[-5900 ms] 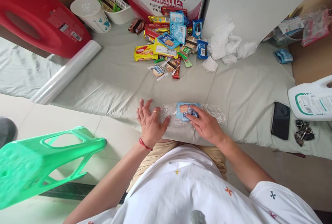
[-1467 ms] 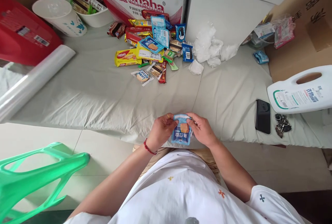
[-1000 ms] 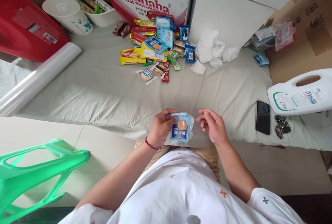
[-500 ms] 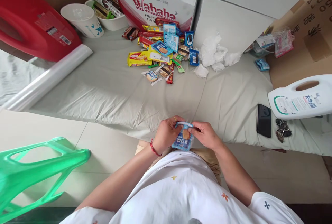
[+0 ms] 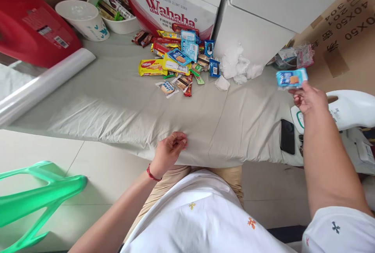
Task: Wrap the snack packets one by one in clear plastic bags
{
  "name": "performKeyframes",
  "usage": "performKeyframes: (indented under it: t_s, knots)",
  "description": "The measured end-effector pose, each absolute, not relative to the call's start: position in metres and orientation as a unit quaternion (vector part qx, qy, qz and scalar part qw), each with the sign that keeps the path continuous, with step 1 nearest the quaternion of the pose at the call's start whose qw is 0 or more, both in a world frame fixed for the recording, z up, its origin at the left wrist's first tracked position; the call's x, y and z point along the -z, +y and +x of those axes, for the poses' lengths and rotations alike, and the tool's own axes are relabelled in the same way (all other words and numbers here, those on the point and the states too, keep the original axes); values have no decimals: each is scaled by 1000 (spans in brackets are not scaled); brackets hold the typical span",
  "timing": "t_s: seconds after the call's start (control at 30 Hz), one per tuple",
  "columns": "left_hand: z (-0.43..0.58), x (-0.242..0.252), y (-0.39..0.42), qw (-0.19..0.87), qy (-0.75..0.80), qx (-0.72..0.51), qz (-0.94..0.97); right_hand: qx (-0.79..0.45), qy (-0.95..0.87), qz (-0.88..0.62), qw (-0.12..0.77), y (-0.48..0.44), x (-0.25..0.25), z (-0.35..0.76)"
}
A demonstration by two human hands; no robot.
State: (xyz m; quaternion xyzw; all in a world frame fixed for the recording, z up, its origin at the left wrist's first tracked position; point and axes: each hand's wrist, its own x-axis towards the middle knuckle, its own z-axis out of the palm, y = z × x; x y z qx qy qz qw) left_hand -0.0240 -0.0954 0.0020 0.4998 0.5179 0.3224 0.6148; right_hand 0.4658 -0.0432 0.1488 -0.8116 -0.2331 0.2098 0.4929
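My right hand (image 5: 308, 98) is stretched out to the right and pinches a blue snack packet (image 5: 291, 78) wrapped in clear film, held in the air in front of a brown cardboard box (image 5: 342, 46). My left hand (image 5: 170, 150) rests at the near edge of the grey sheet (image 5: 117, 100) with its fingers curled and nothing visible in them. A pile of snack packets (image 5: 178, 59) lies at the far side of the sheet, below the Wahaha carton (image 5: 170, 3).
A roll of clear film (image 5: 47, 85) lies at the left, beside a red container (image 5: 32, 30) and a white cup (image 5: 83, 20). Crumpled film pieces (image 5: 237, 65), a black phone (image 5: 287, 136), a white jug (image 5: 348, 110) and a green stool (image 5: 35, 202) are around.
Both hands held the wrapped blue packet at the sheet's near edge. Now my right hand has carried it up and to the right, and my left hand has let go.
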Motion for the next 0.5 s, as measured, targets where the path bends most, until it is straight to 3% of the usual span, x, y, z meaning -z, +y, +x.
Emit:
performKeyframes:
  t_s: [0.1,0.23,0.37,0.5]
  knots:
    - [-22,-4,-101,604,523,-337,499,-238,-182,-826,477,-40,-138,482]
    - [-29,-8,-106,552,531,-350,539,-321,-233,-811,430,-64,-84,447]
    - [-39,-11,-95,426,563,-370,603,-365,-302,-792,385,-76,-43,408]
    - [-34,-1,-74,303,574,-363,669,-345,-377,-780,360,-46,-37,395]
